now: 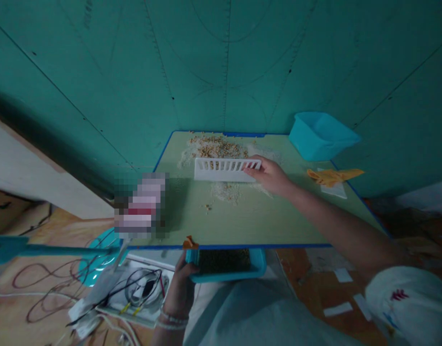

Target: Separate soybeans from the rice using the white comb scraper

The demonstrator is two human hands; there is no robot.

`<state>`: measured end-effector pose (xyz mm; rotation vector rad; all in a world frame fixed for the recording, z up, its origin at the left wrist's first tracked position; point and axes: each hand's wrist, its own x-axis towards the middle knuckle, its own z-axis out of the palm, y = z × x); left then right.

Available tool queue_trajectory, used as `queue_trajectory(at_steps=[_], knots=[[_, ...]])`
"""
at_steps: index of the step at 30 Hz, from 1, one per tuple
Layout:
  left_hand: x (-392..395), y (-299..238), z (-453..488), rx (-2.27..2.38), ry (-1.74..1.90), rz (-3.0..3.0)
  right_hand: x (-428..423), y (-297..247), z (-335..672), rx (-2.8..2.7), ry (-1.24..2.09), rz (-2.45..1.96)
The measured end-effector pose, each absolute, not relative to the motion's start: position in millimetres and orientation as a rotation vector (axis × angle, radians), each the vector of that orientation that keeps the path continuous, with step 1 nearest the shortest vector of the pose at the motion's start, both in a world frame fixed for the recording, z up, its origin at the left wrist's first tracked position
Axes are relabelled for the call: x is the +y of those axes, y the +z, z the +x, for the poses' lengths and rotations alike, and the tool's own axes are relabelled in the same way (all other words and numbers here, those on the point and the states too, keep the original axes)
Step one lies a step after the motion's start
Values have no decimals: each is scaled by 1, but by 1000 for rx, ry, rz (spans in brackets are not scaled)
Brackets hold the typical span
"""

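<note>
Green table (242, 221): right hand (269, 175) grips white slotted tray (224, 169) by grain (215, 146); left hand (181, 288) holds teal tub (226, 266).

The right arm is bare from the hand (269, 175) up to a short white sleeve (408, 302) at 4 o'clock, which carries small embroidered motifs: one dark red, one blue-green below it. The left hand (181, 288), at 6 o'clock, wears two thin pale bracelets (172, 321) at the wrist. A light grey-blue garment (257, 312) covers the lap.
</note>
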<state>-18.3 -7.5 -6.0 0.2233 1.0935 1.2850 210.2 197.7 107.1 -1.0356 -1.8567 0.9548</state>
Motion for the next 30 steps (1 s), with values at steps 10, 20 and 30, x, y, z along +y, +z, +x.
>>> queue_trajectory(at_steps=[10,20,30], knots=[[-18,-15,-24,1081,1285,230,159,98,213,-1891,1208,-1050],[-9,-12,-18,1087,1262,220,133,101,225,-1886,1235,-1059],[-8,-15,-21,1071,1233,225,123,105,226,-2014,1142,-1034]])
